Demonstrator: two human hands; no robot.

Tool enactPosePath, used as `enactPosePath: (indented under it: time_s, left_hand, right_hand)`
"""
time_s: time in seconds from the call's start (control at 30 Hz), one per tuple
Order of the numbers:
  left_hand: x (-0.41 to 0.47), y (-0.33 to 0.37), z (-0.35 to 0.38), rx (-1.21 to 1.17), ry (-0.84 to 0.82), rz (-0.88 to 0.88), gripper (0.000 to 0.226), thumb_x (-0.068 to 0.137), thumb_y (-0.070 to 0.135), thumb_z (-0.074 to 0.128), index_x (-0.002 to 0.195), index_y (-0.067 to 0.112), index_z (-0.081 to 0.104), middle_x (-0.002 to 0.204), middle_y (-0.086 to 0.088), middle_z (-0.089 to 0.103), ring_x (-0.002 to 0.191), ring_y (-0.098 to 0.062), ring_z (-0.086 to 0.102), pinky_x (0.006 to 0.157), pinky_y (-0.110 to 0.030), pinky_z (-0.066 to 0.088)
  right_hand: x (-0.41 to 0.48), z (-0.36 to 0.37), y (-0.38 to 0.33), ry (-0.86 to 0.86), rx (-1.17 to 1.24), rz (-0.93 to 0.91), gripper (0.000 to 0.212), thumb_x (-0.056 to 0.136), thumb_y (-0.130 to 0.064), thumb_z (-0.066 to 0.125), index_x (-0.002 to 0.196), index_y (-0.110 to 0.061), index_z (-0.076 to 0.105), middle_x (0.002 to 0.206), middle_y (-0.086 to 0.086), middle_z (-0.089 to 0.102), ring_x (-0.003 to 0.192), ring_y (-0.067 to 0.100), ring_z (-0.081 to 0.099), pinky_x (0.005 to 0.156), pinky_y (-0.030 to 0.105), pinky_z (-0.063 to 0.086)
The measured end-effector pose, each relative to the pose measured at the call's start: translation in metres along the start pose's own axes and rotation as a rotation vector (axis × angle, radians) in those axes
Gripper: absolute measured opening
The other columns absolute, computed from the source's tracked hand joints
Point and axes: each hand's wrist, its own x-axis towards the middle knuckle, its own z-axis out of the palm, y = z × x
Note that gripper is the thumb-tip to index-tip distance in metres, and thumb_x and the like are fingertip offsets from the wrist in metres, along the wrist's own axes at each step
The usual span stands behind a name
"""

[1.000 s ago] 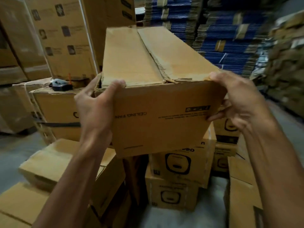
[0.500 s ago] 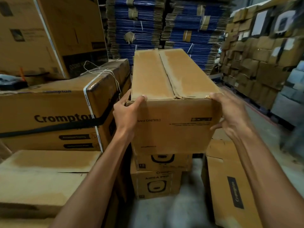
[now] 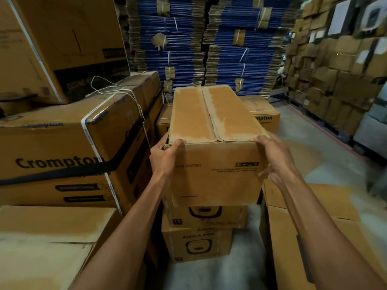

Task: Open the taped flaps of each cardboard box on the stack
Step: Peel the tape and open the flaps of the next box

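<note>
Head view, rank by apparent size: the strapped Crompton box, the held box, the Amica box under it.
1. strapped Crompton box
2. held box
3. Amica box, smallest, though partly hidden, so less sure.

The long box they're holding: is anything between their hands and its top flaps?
Nothing visible. The left hand and right hand grip the near corners of the long box, with fingers at the edge of the closed top flaps. Nothing lies on the flaps.
</note>
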Motion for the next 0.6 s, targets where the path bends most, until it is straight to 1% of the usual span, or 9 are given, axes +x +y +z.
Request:
enactPosePath:
  time_s: [0.03, 0.07, 0.17, 0.27, 0.37, 0.43, 0.47, 0.53, 0.6]
  left_hand:
    - [0.009, -0.004, 0.004, 0.024, -0.009, -0.006, 0.076, 0.066, 0.062, 0.075, 0.136, 0.035, 0.063, 0.116, 0.005, 0.073, 0.107, -0.019, 0.069, 0.095, -0.049, 0.058]
    - [0.018, -0.008, 0.007, 0.049, -0.018, -0.016, 0.076, 0.067, 0.064, 0.074, 0.137, 0.036, 0.062, 0.117, 0.006, 0.073, 0.108, -0.018, 0.069, 0.095, -0.050, 0.057]
    - [0.040, -0.013, 0.014, 0.081, -0.045, -0.025, 0.071, 0.071, 0.066, 0.070, 0.136, 0.040, 0.059, 0.118, 0.009, 0.070, 0.110, -0.018, 0.066, 0.098, -0.051, 0.055]
    - [0.063, -0.014, 0.019, 0.081, -0.079, -0.034, 0.071, 0.072, 0.067, 0.071, 0.136, 0.039, 0.058, 0.121, 0.006, 0.069, 0.110, -0.019, 0.067, 0.097, -0.051, 0.056]
    - [0.085, -0.017, 0.026, 0.071, -0.114, -0.045, 0.078, 0.073, 0.069, 0.073, 0.142, 0.037, 0.053, 0.123, 0.005, 0.069, 0.109, -0.019, 0.069, 0.096, -0.051, 0.056]
    - [0.102, -0.017, 0.031, 0.097, -0.136, -0.048, 0.086, 0.070, 0.074, 0.074, 0.144, 0.037, 0.051, 0.124, 0.006, 0.069, 0.110, -0.020, 0.069, 0.097, -0.051, 0.056]
    - [0.108, -0.012, 0.033, 0.119, -0.154, -0.048, 0.086, 0.071, 0.073, 0.074, 0.145, 0.036, 0.050, 0.122, 0.007, 0.069, 0.110, -0.019, 0.069, 0.098, -0.051, 0.055]
    - [0.116, 0.000, 0.039, 0.173, -0.181, -0.006, 0.075, 0.084, 0.060, 0.072, 0.148, 0.030, 0.047, 0.119, 0.013, 0.066, 0.111, -0.018, 0.066, 0.100, -0.046, 0.054]
    - [0.123, 0.011, 0.043, 0.270, -0.165, 0.078, 0.066, 0.097, 0.041, 0.066, 0.155, 0.023, 0.039, 0.130, 0.013, 0.057, 0.121, -0.018, 0.057, 0.104, -0.041, 0.050]
  right_hand:
    - [0.011, 0.004, 0.001, -0.008, -0.008, 0.000, 0.061, 0.084, -0.050, 0.067, 0.142, -0.044, 0.052, 0.136, -0.003, 0.057, 0.102, 0.019, 0.060, 0.055, 0.053, 0.059]
    - [0.021, 0.009, 0.001, -0.020, -0.019, -0.001, 0.060, 0.085, -0.050, 0.067, 0.143, -0.043, 0.051, 0.136, -0.003, 0.058, 0.102, 0.018, 0.060, 0.059, 0.053, 0.059]
    - [0.045, 0.020, -0.003, -0.065, -0.049, -0.022, 0.058, 0.090, -0.053, 0.065, 0.145, -0.043, 0.048, 0.136, -0.005, 0.058, 0.107, 0.021, 0.059, 0.074, 0.060, 0.058]
    - [0.069, 0.029, -0.008, -0.097, -0.084, -0.039, 0.056, 0.095, -0.053, 0.062, 0.147, -0.040, 0.047, 0.133, -0.006, 0.057, 0.110, 0.024, 0.054, 0.087, 0.067, 0.052]
    - [0.090, 0.037, -0.014, -0.101, -0.129, -0.089, 0.061, 0.093, -0.062, 0.060, 0.148, -0.041, 0.045, 0.143, -0.004, 0.053, 0.119, 0.028, 0.055, 0.090, 0.065, 0.052]
    - [0.104, 0.043, -0.016, -0.060, -0.175, -0.147, 0.067, 0.092, -0.064, 0.060, 0.150, -0.035, 0.043, 0.147, -0.005, 0.049, 0.129, 0.029, 0.052, 0.099, 0.061, 0.050]
    - [0.112, 0.045, -0.017, -0.036, -0.203, -0.164, 0.071, 0.091, -0.066, 0.060, 0.151, -0.032, 0.043, 0.149, -0.003, 0.048, 0.132, 0.029, 0.050, 0.104, 0.060, 0.047]
    - [0.126, 0.051, -0.017, 0.012, -0.262, -0.183, 0.078, 0.087, -0.072, 0.059, 0.151, -0.031, 0.044, 0.152, 0.001, 0.048, 0.138, 0.032, 0.045, 0.109, 0.059, 0.042]
    - [0.136, 0.057, -0.015, 0.041, -0.286, -0.190, 0.079, 0.086, -0.075, 0.057, 0.150, -0.031, 0.045, 0.152, 0.003, 0.048, 0.139, 0.034, 0.044, 0.110, 0.060, 0.041]
